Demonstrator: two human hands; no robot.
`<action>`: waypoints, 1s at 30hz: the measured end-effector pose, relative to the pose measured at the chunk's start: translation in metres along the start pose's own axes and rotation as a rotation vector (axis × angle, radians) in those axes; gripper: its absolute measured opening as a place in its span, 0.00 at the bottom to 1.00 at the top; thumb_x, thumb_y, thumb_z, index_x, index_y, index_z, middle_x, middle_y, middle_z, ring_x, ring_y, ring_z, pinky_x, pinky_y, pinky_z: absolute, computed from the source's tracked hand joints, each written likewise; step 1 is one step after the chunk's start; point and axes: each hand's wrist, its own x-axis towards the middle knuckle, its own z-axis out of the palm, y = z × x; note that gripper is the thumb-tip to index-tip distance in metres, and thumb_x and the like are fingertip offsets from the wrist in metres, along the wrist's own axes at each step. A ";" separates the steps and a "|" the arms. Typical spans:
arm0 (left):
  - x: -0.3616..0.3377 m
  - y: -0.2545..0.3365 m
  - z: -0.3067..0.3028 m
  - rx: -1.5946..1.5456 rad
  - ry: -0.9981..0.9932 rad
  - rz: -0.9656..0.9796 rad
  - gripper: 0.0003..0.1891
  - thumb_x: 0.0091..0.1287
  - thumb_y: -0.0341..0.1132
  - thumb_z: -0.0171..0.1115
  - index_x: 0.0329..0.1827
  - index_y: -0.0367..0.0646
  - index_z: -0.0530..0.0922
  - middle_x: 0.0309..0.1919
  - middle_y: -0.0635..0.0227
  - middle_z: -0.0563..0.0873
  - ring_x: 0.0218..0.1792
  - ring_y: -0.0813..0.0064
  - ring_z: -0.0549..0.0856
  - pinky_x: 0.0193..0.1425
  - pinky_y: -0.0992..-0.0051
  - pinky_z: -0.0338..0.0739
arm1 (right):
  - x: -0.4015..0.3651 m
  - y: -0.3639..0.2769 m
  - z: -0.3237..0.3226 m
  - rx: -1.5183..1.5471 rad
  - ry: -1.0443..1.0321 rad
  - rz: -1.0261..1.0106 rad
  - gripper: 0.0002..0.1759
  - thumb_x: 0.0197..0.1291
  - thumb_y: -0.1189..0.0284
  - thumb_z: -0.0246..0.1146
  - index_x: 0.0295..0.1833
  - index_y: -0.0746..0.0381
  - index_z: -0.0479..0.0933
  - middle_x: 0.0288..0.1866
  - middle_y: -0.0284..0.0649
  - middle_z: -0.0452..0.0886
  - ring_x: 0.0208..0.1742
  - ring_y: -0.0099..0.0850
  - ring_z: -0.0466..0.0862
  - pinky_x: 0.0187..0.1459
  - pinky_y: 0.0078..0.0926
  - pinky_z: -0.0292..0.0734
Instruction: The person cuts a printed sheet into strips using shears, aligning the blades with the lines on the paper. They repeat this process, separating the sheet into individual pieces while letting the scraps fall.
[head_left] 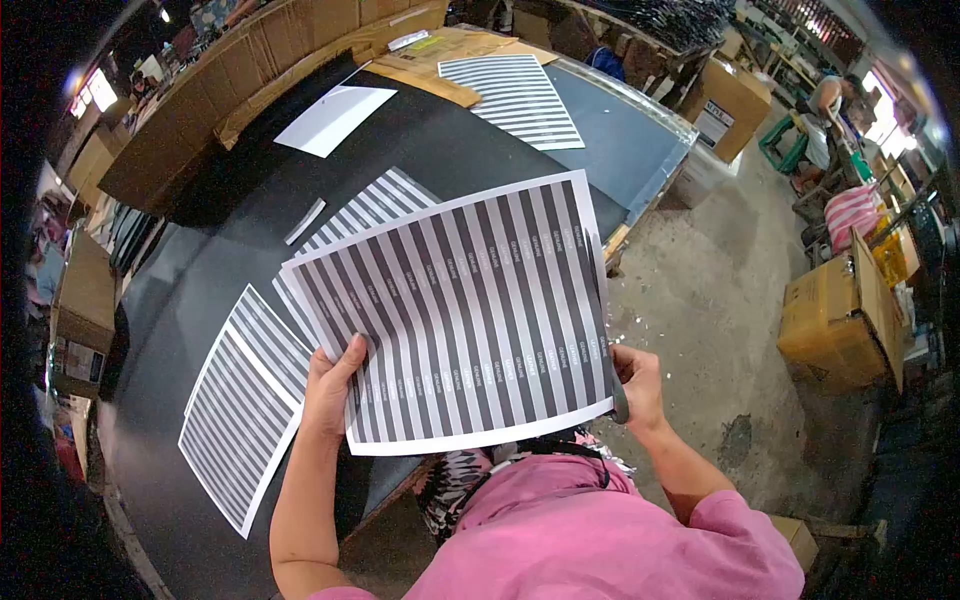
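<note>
As left hand (328, 392) pinches striped sheet (462, 325), right hand (642, 386) grasping scissors (621, 404) at its right edge, floor (715, 320) beyond

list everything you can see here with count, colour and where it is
held striped sheet: 1, dark and pale stripes with white border, in front of the person
other striped sheets: at least 3, same colours, on the table
white sheet: 1, white, far left on the table
strip: 1, white, left of the held sheet
table: 1, mostly black, under the sheets
cardboard boxes: several, brown, both sides
bundle: 1, pink-and-white, right background
co-worker: 1, pale top, upper right
dark tool: 1, dark grey, at the right hand, mostly hidden
left hand: 1, bare, gripping the sheet's left edge
right hand: 1, bare, at its right edge
</note>
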 end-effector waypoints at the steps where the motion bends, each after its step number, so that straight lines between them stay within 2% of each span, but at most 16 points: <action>1: -0.001 0.001 0.001 -0.001 0.009 0.001 0.17 0.60 0.37 0.64 0.48 0.36 0.74 0.37 0.61 0.83 0.34 0.75 0.84 0.37 0.76 0.82 | 0.000 0.000 0.000 0.005 -0.005 0.003 0.11 0.44 0.74 0.70 0.26 0.66 0.74 0.21 0.26 0.72 0.25 0.13 0.69 0.25 0.13 0.64; 7: -0.004 0.006 0.005 -0.016 -0.014 -0.016 0.17 0.60 0.38 0.64 0.47 0.35 0.74 0.37 0.61 0.84 0.34 0.74 0.84 0.38 0.76 0.81 | -0.003 -0.001 -0.001 -0.046 0.030 -0.013 0.10 0.42 0.76 0.68 0.25 0.68 0.73 0.20 0.26 0.71 0.26 0.14 0.68 0.27 0.16 0.64; 9: -0.005 -0.001 0.006 0.006 0.103 -0.039 0.18 0.60 0.37 0.64 0.48 0.34 0.74 0.38 0.62 0.83 0.35 0.76 0.83 0.40 0.76 0.80 | -0.001 0.002 0.002 -0.016 0.091 -0.054 0.10 0.40 0.77 0.67 0.24 0.69 0.72 0.20 0.27 0.70 0.27 0.16 0.69 0.28 0.17 0.64; 11: -0.002 -0.004 0.004 0.052 0.108 0.004 0.18 0.60 0.37 0.64 0.48 0.33 0.74 0.38 0.63 0.84 0.35 0.76 0.83 0.40 0.76 0.80 | 0.001 0.005 -0.004 -0.188 0.072 -0.031 0.08 0.41 0.78 0.66 0.25 0.70 0.73 0.22 0.27 0.71 0.27 0.16 0.70 0.28 0.17 0.64; 13: -0.001 0.000 0.000 -0.041 -0.012 -0.052 0.17 0.60 0.36 0.64 0.47 0.34 0.75 0.37 0.64 0.84 0.34 0.77 0.83 0.38 0.77 0.79 | 0.000 -0.002 0.005 -0.083 0.064 -0.042 0.08 0.42 0.78 0.66 0.26 0.70 0.74 0.22 0.27 0.72 0.27 0.16 0.71 0.29 0.17 0.65; 15: -0.003 0.002 0.002 -0.033 -0.020 -0.033 0.13 0.62 0.36 0.62 0.44 0.36 0.76 0.35 0.65 0.83 0.32 0.79 0.82 0.36 0.79 0.79 | -0.001 -0.003 0.006 0.006 0.080 -0.032 0.07 0.43 0.79 0.65 0.26 0.70 0.74 0.23 0.26 0.73 0.27 0.16 0.72 0.29 0.17 0.66; 17: -0.001 0.001 0.001 -0.066 -0.059 -0.046 0.13 0.63 0.35 0.61 0.44 0.35 0.76 0.35 0.65 0.83 0.32 0.80 0.82 0.36 0.79 0.79 | 0.001 -0.001 0.005 -0.022 0.128 -0.008 0.06 0.44 0.79 0.65 0.26 0.70 0.74 0.24 0.26 0.75 0.29 0.16 0.73 0.31 0.17 0.68; 23: -0.004 0.001 0.000 0.041 -0.033 -0.018 0.13 0.62 0.37 0.63 0.42 0.36 0.77 0.34 0.67 0.84 0.32 0.81 0.81 0.35 0.79 0.77 | 0.001 0.020 -0.011 -0.162 0.036 -0.001 0.08 0.43 0.79 0.66 0.32 0.71 0.77 0.24 0.29 0.76 0.29 0.17 0.74 0.31 0.17 0.69; 24: -0.003 -0.001 0.000 0.075 -0.028 0.002 0.14 0.61 0.37 0.63 0.43 0.36 0.78 0.34 0.68 0.84 0.33 0.81 0.82 0.37 0.78 0.77 | -0.006 -0.003 0.003 -0.135 0.173 0.040 0.09 0.43 0.78 0.67 0.31 0.71 0.77 0.24 0.28 0.76 0.29 0.17 0.73 0.30 0.16 0.68; 25: -0.005 0.003 0.005 0.078 0.003 -0.030 0.15 0.61 0.37 0.64 0.44 0.35 0.77 0.35 0.68 0.84 0.34 0.80 0.82 0.38 0.78 0.77 | 0.000 0.007 0.000 -0.036 0.067 0.030 0.10 0.43 0.77 0.68 0.31 0.70 0.77 0.25 0.28 0.76 0.28 0.17 0.73 0.30 0.16 0.67; 27: -0.007 0.003 0.009 0.092 -0.012 -0.033 0.15 0.61 0.36 0.64 0.45 0.35 0.77 0.36 0.67 0.84 0.35 0.80 0.82 0.39 0.78 0.77 | 0.001 0.006 -0.001 0.040 0.048 0.033 0.10 0.43 0.77 0.68 0.32 0.70 0.77 0.26 0.28 0.76 0.29 0.16 0.73 0.30 0.16 0.67; 30: -0.008 0.003 0.010 0.117 -0.017 -0.046 0.14 0.61 0.35 0.64 0.44 0.35 0.77 0.37 0.67 0.84 0.35 0.80 0.82 0.41 0.78 0.77 | 0.005 0.010 -0.007 -0.058 0.024 0.055 0.10 0.45 0.77 0.68 0.33 0.71 0.77 0.28 0.29 0.78 0.31 0.16 0.74 0.33 0.15 0.68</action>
